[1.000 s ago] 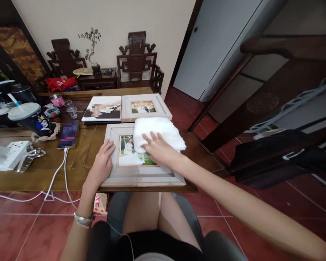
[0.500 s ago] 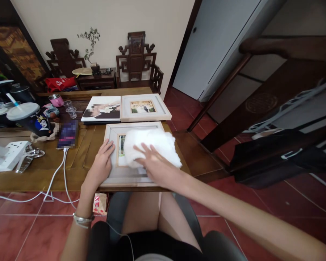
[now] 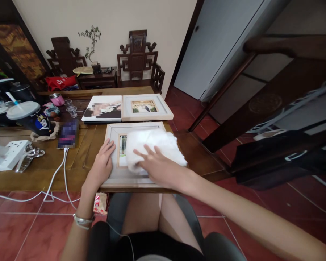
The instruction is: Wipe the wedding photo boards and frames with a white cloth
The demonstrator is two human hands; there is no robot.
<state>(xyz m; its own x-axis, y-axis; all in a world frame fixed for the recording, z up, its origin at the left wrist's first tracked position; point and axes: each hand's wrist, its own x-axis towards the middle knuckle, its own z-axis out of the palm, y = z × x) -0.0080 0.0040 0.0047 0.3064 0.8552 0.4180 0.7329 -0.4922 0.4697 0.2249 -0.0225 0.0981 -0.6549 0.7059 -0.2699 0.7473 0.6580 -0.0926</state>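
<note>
A pale wooden photo frame [image 3: 113, 131] lies flat on the near edge of the wooden table [image 3: 38, 170]. My left hand [image 3: 103, 163] rests flat and open on the frame's left border, holding it down. A fluffy white cloth [image 3: 160, 143] covers most of the picture. My right hand [image 3: 157, 166] presses on the cloth with fingers spread flat.
A second pale frame [image 3: 146, 107] and a canvas print [image 3: 102, 108] lie further back. Left of them are a phone [image 3: 67, 134] on a white cable, a lidded cup [image 3: 29, 117], small cups and a white power strip [image 3: 8, 154]. Carved chairs stand by the wall.
My right hand has slid the cloth left and toward me across the frame, from its upper right corner to over the picture. The left hand has stayed put.
</note>
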